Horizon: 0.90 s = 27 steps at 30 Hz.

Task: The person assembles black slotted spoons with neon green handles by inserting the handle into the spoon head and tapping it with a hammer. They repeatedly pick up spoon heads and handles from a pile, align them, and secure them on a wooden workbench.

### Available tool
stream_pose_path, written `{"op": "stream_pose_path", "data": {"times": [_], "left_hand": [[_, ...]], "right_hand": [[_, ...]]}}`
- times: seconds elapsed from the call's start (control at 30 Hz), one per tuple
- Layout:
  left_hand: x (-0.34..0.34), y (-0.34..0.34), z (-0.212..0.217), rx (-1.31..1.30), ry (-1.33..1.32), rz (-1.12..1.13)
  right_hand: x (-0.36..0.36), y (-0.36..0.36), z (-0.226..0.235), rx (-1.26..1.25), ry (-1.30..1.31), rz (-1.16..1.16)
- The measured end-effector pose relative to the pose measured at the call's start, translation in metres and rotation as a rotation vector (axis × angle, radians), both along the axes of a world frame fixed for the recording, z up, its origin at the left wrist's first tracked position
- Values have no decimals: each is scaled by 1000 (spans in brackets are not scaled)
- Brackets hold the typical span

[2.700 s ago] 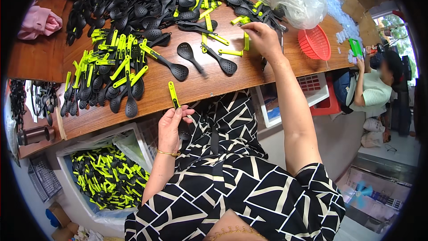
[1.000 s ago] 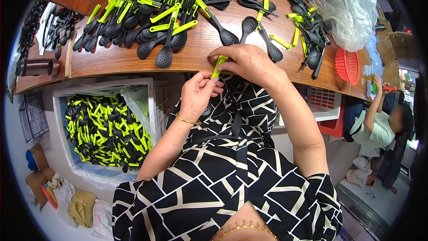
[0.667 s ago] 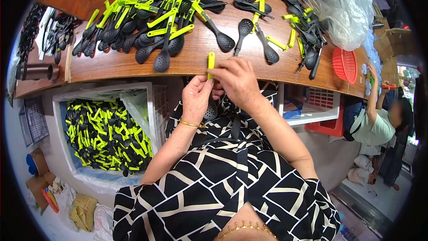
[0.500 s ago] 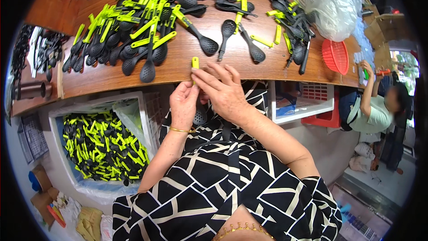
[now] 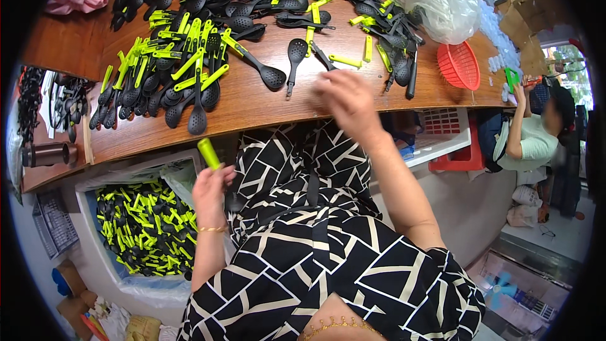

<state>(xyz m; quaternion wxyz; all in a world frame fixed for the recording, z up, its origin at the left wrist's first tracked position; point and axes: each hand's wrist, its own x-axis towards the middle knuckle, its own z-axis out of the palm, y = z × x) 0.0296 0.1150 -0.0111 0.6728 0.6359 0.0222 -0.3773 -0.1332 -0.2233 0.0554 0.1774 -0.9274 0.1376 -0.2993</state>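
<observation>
My left hand point(image 5: 213, 192) is closed round a slotted spoon with a bright green handle point(image 5: 208, 153), below the table's front edge and beside the white bin. The handle points up; the spoon's dark head is hard to make out against my patterned clothes. My right hand point(image 5: 351, 104) is over the table's front edge, its fingers smeared by motion. It covers the head of a black spoon point(image 5: 320, 54), whose stem shows beyond the fingers. Left of it lies a black slotted spoon point(image 5: 296, 57) without a green part. Loose green handle pieces point(image 5: 346, 60) lie behind.
Green-handled spoons point(image 5: 189, 57) and black spoons crowd the wooden table point(image 5: 249, 104). A red basket point(image 5: 459, 66) and clear plastic bag point(image 5: 448, 6) stand to the right. At lower left, a lined white bin point(image 5: 101, 240) holds many spoons. Another person point(image 5: 527, 136) works at far right.
My hands have parted. The left has carried the green-handled spoon down and left toward the bin; the right has moved up and right to the black spoon on the table. The view has shifted slightly.
</observation>
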Motion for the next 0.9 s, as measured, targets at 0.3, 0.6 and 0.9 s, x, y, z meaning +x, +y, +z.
{"op": "stream_pose_path", "data": {"times": [0.3,0.6,0.9], "left_hand": [[48,320,-186,674,-308,609],[-11,264,-256,1625,-143,-176],[32,32,7,129,-723,294]], "right_hand": [[6,-71,1,8,172,-159],[37,-48,9,-7,451,-360],[11,16,0,1279,-72,-21]]}}
